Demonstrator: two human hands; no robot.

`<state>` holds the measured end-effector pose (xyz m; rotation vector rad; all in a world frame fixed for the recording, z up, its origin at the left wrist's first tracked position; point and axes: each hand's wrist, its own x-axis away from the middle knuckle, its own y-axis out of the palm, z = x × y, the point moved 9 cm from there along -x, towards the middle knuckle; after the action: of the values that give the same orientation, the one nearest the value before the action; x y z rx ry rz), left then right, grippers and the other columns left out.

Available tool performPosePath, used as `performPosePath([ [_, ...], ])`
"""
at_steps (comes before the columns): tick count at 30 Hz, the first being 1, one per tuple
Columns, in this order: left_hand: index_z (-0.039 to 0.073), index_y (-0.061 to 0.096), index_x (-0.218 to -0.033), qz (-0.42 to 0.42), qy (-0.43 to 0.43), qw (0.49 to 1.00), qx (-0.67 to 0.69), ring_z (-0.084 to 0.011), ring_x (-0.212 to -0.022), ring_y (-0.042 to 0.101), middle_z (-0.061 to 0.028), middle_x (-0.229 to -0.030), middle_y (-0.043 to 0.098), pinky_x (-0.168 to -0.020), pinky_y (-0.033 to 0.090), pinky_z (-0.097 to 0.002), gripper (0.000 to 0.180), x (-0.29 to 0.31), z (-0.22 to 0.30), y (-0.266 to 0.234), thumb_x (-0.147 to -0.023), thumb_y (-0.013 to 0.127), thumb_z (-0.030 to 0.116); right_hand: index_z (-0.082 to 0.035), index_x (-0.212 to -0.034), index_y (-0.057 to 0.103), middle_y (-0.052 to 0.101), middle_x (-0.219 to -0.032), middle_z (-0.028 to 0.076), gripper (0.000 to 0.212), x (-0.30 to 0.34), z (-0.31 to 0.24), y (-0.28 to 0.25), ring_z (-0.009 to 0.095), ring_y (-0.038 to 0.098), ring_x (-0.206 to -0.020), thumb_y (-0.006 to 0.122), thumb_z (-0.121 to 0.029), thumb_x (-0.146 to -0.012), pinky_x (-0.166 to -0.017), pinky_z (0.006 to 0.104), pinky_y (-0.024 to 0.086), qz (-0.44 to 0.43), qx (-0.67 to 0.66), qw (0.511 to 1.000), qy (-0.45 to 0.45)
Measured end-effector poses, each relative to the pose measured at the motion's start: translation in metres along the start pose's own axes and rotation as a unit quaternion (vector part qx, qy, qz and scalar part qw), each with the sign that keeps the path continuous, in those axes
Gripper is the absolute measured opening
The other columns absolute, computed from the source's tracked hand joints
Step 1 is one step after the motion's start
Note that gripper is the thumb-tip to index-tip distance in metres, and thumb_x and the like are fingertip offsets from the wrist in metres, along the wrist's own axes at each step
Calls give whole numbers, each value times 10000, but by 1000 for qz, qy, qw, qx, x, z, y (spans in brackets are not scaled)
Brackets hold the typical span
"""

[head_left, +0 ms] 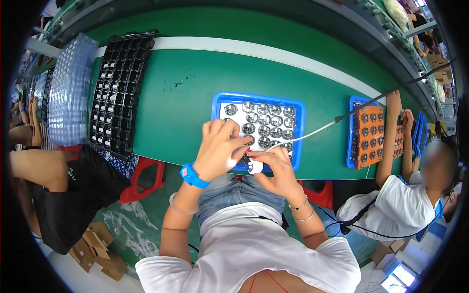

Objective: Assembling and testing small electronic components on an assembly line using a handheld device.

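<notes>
My right hand is closed round a small white cylindrical part, held just over the near edge of the blue tray. A white cable runs down to the fingers of this hand; whether it joins the white part is hidden. Close beside it, my left hand has thumb and fingertips drawn together above the tray; what they pinch, if anything, I cannot make out. Beneath both hands lies the blue tray, with a white liner that carries rows of round silver-and-black parts.
To the left stand a black compartment tray with small white pieces and a stack of clear plastic trays. At right, a co-worker reaches toward an orange board of round parts. A black cord hangs across the green table.
</notes>
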<state>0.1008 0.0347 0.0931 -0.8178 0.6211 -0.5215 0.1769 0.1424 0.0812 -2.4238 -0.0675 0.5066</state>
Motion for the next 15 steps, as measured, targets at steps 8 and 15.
performPosePath([
  [8, 182, 709, -862, 13, 5, 999, 34, -209, -866, 461, 8, -832, 465, -813, 328, -369, 218, 20, 1, -17, -660, 786, 205, -104, -1100, 583, 662, -1134, 19, 421, 2, 4, -2, 232, 543, -853, 740, -121, -710, -755, 346, 382, 11, -16, 1000, -2],
  [15, 183, 708, -809, -12, 38, 999, 23, -181, -856, 463, 25, -816, 433, -812, 324, -372, 129, 34, 7, -3, -693, 760, 208, -64, -1150, 418, 641, -1110, 176, 430, 17, 32, -17, 263, 613, -1005, 678, -30, -810, -893, 372, 453, 88, -185, 975, 90],
])
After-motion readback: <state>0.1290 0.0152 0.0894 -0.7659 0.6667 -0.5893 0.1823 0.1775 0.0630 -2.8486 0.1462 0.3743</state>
